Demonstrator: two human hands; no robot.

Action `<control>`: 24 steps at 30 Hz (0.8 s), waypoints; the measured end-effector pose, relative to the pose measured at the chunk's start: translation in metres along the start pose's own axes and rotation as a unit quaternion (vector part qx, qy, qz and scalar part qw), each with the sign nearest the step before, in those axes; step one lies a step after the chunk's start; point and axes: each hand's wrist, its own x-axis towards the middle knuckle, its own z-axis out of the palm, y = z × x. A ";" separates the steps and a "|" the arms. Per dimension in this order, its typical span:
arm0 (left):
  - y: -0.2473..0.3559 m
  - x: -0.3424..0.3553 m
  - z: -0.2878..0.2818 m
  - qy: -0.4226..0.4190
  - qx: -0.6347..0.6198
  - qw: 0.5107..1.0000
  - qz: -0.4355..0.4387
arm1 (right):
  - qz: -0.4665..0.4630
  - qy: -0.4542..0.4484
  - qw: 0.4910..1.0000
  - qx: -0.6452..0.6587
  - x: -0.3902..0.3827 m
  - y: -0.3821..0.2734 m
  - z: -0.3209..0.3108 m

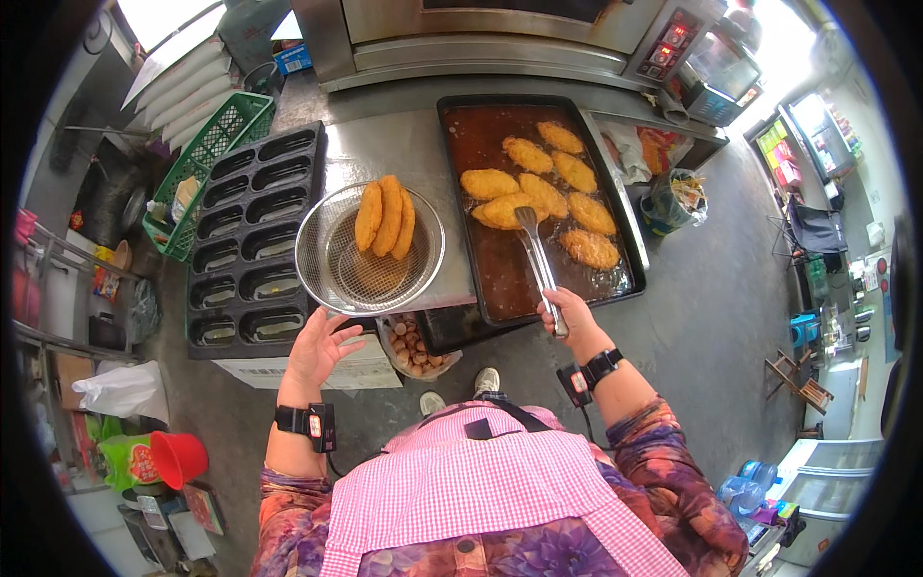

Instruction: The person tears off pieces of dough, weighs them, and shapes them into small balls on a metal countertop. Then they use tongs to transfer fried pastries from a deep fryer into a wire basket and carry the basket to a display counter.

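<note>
My right hand [574, 324] is closed round the handle of metal tongs [539, 264]. Their tips rest on one of the golden fried pieces [502, 211] in a large black baking tray [544, 101] with reddish-brown oil. Several more oval pieces lie in the oil around it. Just left of the tray is a round wire strainer [334, 279] with three browned fried pieces [386, 217] leaning together at its far side. My left hand [323, 350] is open at the strainer's near rim, fingers spread; whether it touches the rim I cannot tell.
A black mould pan with oval hollows [228, 246] stands left of the strainer, a green crate [221, 133] beyond it. Below the strainer sits a bag of eggshells [409, 343]. An oven [500, 60] spans the back. A waste bucket [675, 202] stands right of the tray.
</note>
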 end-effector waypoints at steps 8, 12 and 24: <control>-0.004 0.020 0.010 0.085 0.024 0.996 -0.013 | -0.046 -0.006 0.998 0.050 -0.012 -0.020 -0.020; -0.012 0.028 0.008 0.118 0.017 0.993 -0.016 | -0.053 0.011 0.991 0.119 0.020 -0.027 -0.026; -0.014 0.032 0.013 0.149 0.005 0.989 -0.009 | 0.066 0.015 0.989 0.132 0.017 -0.044 -0.040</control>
